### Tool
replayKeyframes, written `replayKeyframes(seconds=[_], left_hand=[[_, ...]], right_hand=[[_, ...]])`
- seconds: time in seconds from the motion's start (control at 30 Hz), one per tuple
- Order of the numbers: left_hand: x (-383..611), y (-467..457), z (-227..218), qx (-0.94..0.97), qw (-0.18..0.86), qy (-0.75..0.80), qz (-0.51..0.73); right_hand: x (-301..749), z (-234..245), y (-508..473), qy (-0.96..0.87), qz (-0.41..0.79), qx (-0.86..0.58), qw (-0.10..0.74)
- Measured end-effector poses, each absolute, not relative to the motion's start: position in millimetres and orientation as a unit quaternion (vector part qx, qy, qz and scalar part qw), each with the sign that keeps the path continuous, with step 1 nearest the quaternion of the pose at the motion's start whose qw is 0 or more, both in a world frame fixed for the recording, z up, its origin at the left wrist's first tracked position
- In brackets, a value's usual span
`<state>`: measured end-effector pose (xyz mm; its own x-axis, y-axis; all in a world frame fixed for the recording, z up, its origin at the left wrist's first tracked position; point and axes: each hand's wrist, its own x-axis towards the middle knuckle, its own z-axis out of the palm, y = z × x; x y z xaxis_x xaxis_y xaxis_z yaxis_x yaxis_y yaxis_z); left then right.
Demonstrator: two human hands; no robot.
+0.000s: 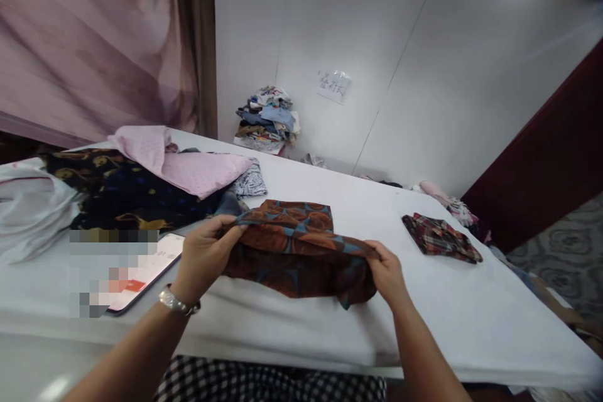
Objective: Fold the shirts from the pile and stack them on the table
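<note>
A brown and blue patterned shirt is stretched between my two hands over the white table, its far part resting on the cloth. My left hand pinches its left end between thumb and fingers; a silvery bracelet is on that wrist. At the right end, my right hand grips the raised edge, fingers curled over the fabric. Between the hands the near part hangs in a fold, with a corner drooping at the right. The garment's underside is hidden.
Left lie a phone, a pink garment, a dark patterned garment and a white garment. A folded plaid shirt lies right on the white table. Clothes are stacked by the wall.
</note>
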<state>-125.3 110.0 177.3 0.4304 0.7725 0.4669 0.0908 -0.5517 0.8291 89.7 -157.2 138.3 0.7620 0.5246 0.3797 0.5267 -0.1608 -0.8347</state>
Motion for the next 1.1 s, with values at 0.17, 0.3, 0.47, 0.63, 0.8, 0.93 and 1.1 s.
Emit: replayKeyframes(seconds=[0.17,0.3,0.47,0.63,0.8,0.93,1.1], left_hand=[[-85.5,113.5,239.7,0.779,0.207,0.153,0.572],[6.3,130.6,300.9,0.78,0.199,0.087,0.586],[131.1,148.7,322.1,0.837,0.364,0.096,0.397],[127.0,151.0,260.0,0.864,0.38,0.088,0.319],[60.7,136.9,167.6,0.886,0.374,0.139,0.237],[25.7,105.0,114.9,0.882,0.397,0.176,0.182],[9.0,79.9,97.3,0.941,0.264,0.137,0.16]], right_hand=[[105.6,200.4,-184.1,-0.274,-0.056,-0.718,0.637],[139.0,245.3,-180.4,-0.261,-0.143,-0.727,0.619],[222.0,250.6,-179.8,-0.161,-0.202,-0.788,0.558],[258.1,189.9,-213.0,-0.14,-0.168,-0.832,0.511],[201.8,125.8,-206.2,-0.217,0.045,-0.805,0.55],[155.9,104.0,-171.1,-0.308,0.086,-0.818,0.479],[140.0,94.5,-135.2,-0.364,0.012,-0.881,0.301]])
